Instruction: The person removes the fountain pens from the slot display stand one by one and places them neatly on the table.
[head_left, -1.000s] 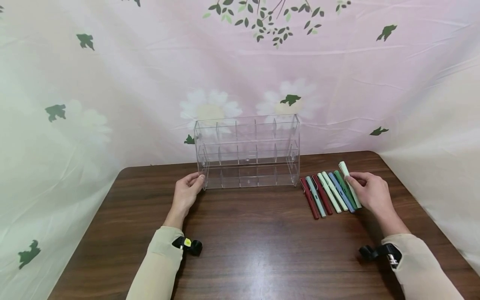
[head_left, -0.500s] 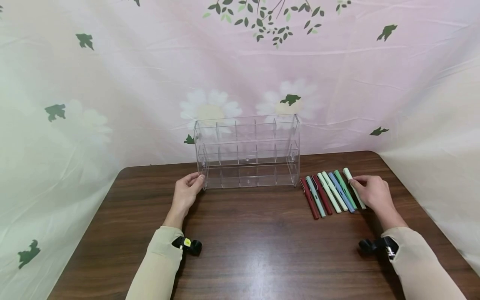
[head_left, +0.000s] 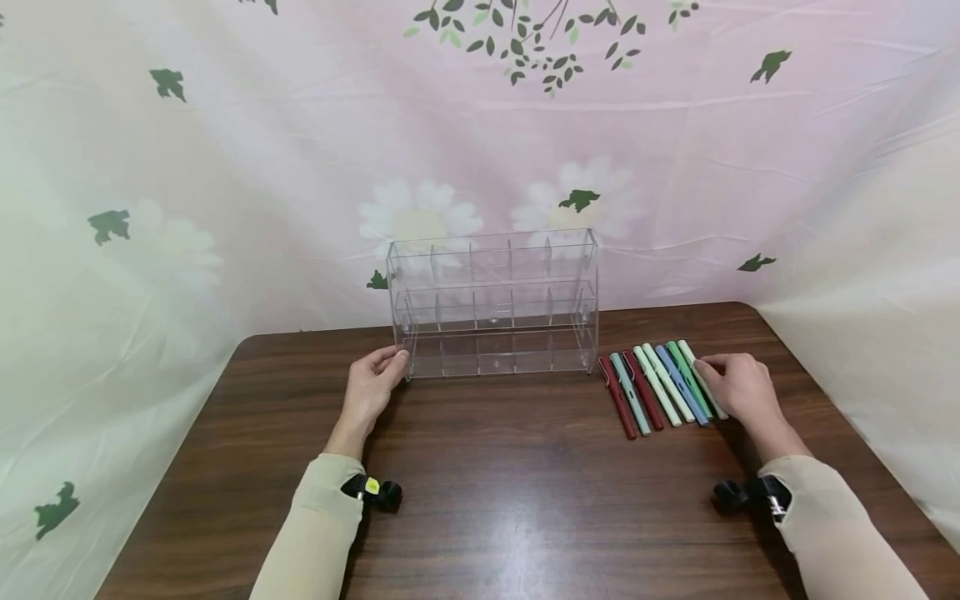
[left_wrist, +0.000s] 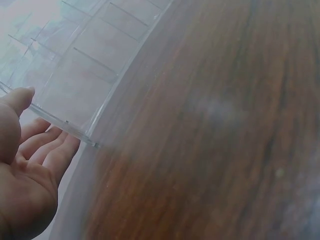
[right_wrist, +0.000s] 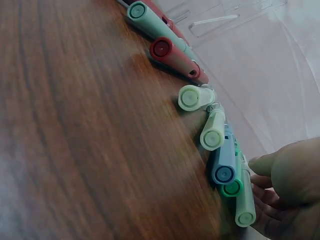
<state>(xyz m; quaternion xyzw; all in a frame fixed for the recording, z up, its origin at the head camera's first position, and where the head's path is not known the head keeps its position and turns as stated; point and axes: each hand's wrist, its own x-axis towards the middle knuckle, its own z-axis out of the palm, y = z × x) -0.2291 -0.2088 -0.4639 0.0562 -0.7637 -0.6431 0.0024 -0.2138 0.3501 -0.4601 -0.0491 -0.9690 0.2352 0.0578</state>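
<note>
My left hand [head_left: 375, 379] grips the lower left edge of a clear acrylic organizer [head_left: 495, 364], thumb in front. In the left wrist view, the thumb [left_wrist: 22, 100] lies on one side of the organizer's clear wall [left_wrist: 75, 90], the other fingers behind it. At the right, my right hand [head_left: 738, 387] has its thumb and fingers at a pale green pen [head_left: 708, 392], last in a row of pens. The right wrist view shows this pale green pen [right_wrist: 245, 200] lying beside a green pen [right_wrist: 232, 187], my thumb [right_wrist: 262, 164] at its far part.
Left of them in the row lie a blue pen [head_left: 682, 387], two pale green pens, two dark red pens and a grey-blue pen [head_left: 632, 396]. The organizer has tiered compartments and stands near the table's [head_left: 487, 483] back edge, before a printed cloth [head_left: 300, 208].
The right hand has lowered the tilted pale green pen to the table, first a little to the right, then left against the green pen. The left hand stays on the organizer.
</note>
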